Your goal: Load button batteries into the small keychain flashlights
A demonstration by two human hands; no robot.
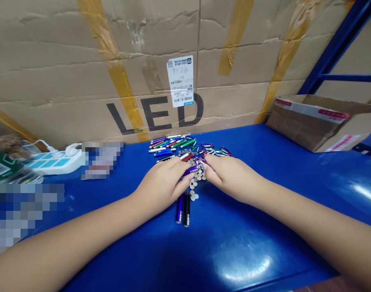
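Observation:
My left hand (pixel 163 178) is closed around a small purple metal flashlight (pixel 190 170), its end pointing right. Facing it, my right hand (pixel 234 177) pinches thumb and forefinger together at that end; a small silvery bit shows at the fingertips, too small to name. Beneath and between the hands lie many coin-like button cells (pixel 199 177). Closer to me, a purple flashlight (pixel 179 209) and a black flashlight (pixel 186 211) lie side by side. Beyond my left hand is a pile of coloured flashlights (pixel 173 145), with carabiner clips (pixel 217 151) beyond my right hand.
A large cardboard box (pixel 161 73) marked LED stands behind the blue table (pixel 222 243). At right is an open carton (pixel 310 121) beside a blue metal frame (pixel 334 52). A white power strip (pixel 58 161) with plugs and a green container (pixel 5 166) are at left.

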